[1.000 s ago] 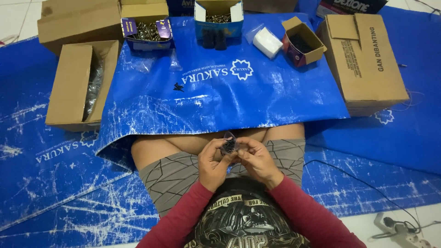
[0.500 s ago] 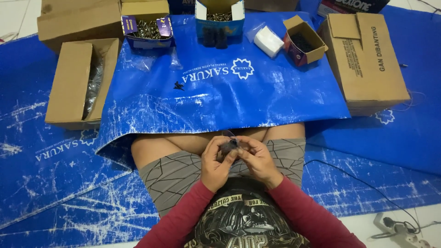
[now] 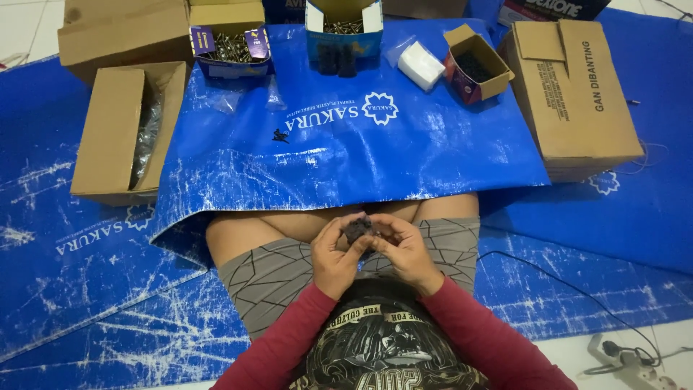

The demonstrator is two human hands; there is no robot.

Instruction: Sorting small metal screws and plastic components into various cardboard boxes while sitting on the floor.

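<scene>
Barely moved: part: the small dark part (image 3: 359, 230) sits where it sat a second ago, up in front of my belly, above my crossed legs; no new piece has joined it that I can see.
Left hand: my left hand (image 3: 333, 256) is curled round the part from its side, thumb and fingertips pinched narrow on it, much as before.
Right hand: my right hand (image 3: 406, 253) closes on the same part from the other side, fingers bent tight; both hands touch it and each other.
What that means: I judge I am partway through fitting or twisting this one piece, since neither hand has left it.
Sheet: the blue sheet (image 3: 433, 155) lies over my knees and beyond; one little dark bit (image 3: 280, 135) rests on it, well apart from my hands.
Boxes: at the far edge stand an open blue box (image 3: 343, 29) of small metal pieces, another open box (image 3: 229, 49) of the same to its left, and a small open carton (image 3: 476, 68) of dark parts to the right.
Sides: a long carton (image 3: 115, 130) on my left, a big closed carton (image 3: 574, 90) on my right.
</scene>
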